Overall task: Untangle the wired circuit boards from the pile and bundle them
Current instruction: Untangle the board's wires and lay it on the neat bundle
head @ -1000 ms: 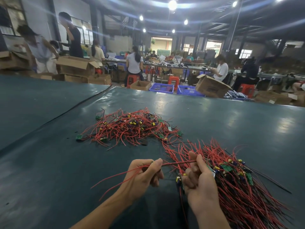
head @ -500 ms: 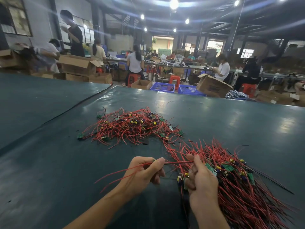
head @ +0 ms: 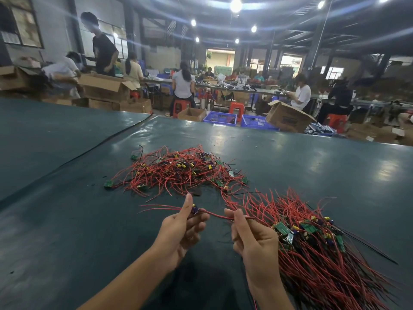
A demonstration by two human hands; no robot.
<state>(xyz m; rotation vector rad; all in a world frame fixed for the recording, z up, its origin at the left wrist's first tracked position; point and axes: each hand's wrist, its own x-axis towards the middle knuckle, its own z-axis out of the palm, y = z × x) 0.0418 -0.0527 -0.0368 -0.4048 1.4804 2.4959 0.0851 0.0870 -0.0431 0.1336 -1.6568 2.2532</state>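
- The left hand (head: 181, 233) is clamped on one wired circuit board (head: 194, 209). The thumb stands up and the fingers curl under the small board end with its blue and yellow parts.
- The right hand (head: 254, 240) pinches that board's red lead (head: 214, 215) between thumb and fingers. The lead runs in a slack sag between the two hands, above the tabletop (head: 89, 220).
- The loose pile (head: 178, 171) lies on the tabletop at 12 o'clock from the hands. The sorted bundle (head: 312, 253) lies at 3 to 4 o'clock, just beside the right hand, with its boards grouped and its wires fanning outward.
- The piece looks very light. The lead is thin, soft and springy, so it probably bends freely and hooks on neighbouring wires rather than sliding clear.
- The insulation looks smooth, so a fingertip pinch may slip along it. That helps when running a lead straight, but gives little pull.
- The board is the stiff part and the safest hold. Gripping its edges avoids stressing the standing components or the joints where the wires meet it.
- Tugging the lead alone likely strains those joints. It seems better to hold the board and ease snags out gently.
- For bundling, the boards want to sit together, with the leads lying the same way as those at 4 o'clock.
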